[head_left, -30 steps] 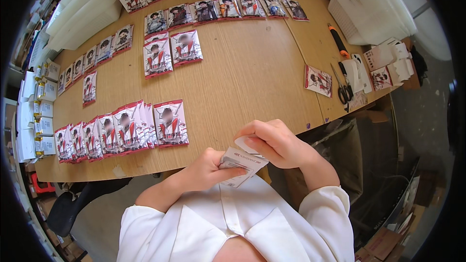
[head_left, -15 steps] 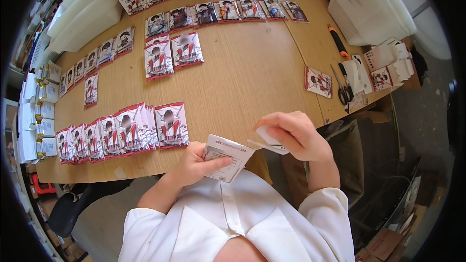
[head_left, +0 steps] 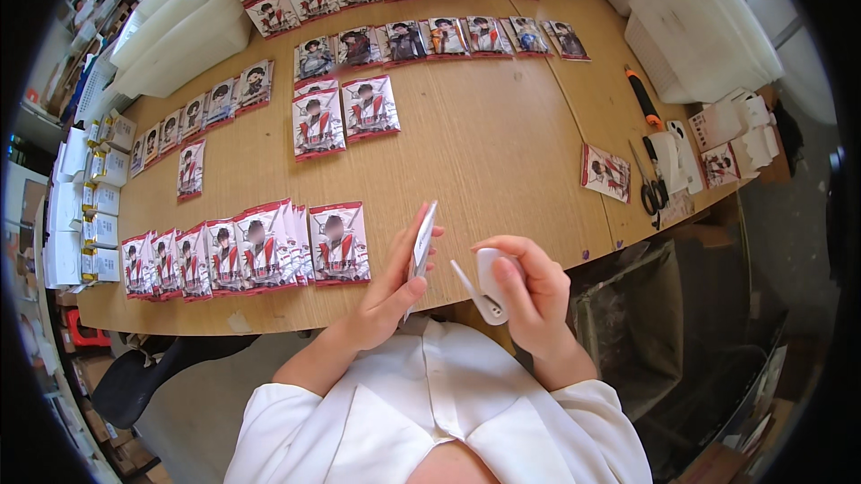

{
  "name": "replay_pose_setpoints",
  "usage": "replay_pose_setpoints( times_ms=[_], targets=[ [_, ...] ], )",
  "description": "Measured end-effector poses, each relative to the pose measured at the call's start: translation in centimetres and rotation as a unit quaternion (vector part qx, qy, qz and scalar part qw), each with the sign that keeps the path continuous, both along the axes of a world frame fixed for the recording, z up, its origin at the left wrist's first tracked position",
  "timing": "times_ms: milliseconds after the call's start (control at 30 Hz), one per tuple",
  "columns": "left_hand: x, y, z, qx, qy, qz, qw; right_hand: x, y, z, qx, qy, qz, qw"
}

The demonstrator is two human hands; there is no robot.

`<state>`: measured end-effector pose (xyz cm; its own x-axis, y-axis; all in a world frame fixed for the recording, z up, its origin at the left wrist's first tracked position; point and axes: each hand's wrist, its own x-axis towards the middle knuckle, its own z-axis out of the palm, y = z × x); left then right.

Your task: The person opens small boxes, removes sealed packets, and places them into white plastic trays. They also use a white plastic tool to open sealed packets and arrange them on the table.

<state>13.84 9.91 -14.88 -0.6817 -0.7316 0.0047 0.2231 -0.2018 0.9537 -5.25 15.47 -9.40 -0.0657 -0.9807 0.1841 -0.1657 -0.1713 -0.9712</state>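
In my left hand [head_left: 381, 306] is a flat card packet [head_left: 421, 246], held upright and seen nearly edge-on, thumb on one side and fingers on the other. Close beside it on the right, my right hand [head_left: 541, 296] is closed around a small white hand-held tool [head_left: 492, 294]. The tool has a rounded body and a thin prong that points up toward the packet; a gap separates the two. Nearest to my left hand on the table lies a red and white packet [head_left: 340, 244] with a printed figure, at the right end of a row of overlapping packets [head_left: 265, 242].
More packets [head_left: 318, 121] lie in rows on the wooden table [head_left: 475, 139]. Scissors [head_left: 650, 179], an orange and black cutter [head_left: 642, 98] and a single packet [head_left: 605, 172] are at the right. White bins [head_left: 184, 40] stand at the far left, small white boxes [head_left: 106, 201] along the left edge.
The packet has turned from showing its printed back to nearly edge-on. The tool has come away from the packet's edge, its prong now upward. The whole view has shifted slightly.
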Motion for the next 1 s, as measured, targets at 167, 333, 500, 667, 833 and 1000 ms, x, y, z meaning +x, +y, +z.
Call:
replay_pose_setpoints(
  times_ms=[167, 333, 500, 667, 833, 1000],
  targets=[
    [-0.6, 0.6, 0.9, 0.021, -0.035, 0.085, 0.995, 1.1, -0.2, 0.6, -0.032, 0.025, 0.018, 0.999],
    [-0.6, 0.6, 0.5, 0.016, -0.027, 0.106, 0.994, 1.0, -0.3, 0.6, -0.018, 0.049, 0.015, 0.999],
    [-0.6, 0.5, 0.6, 0.024, -0.029, 0.1, 0.994, 1.1, -0.3, 0.3, -0.013, 0.048, 0.002, 0.999],
    [-0.5, 0.4, 0.0, -0.031, -0.061, 0.126, 0.99, 1.2, -0.2, 0.5, -0.035, 0.117, -0.025, 0.992],
    [-0.5, 0.3, -0.6, -0.081, -0.081, 0.153, 0.982, 1.2, -0.1, 1.1, -0.074, 0.21, -0.042, 0.974],
    [-0.7, 0.4, -0.1, -0.224, -0.186, 0.238, 0.927, 1.1, 0.2, 1.0, -0.114, 0.246, -0.058, 0.961]
  ],
)
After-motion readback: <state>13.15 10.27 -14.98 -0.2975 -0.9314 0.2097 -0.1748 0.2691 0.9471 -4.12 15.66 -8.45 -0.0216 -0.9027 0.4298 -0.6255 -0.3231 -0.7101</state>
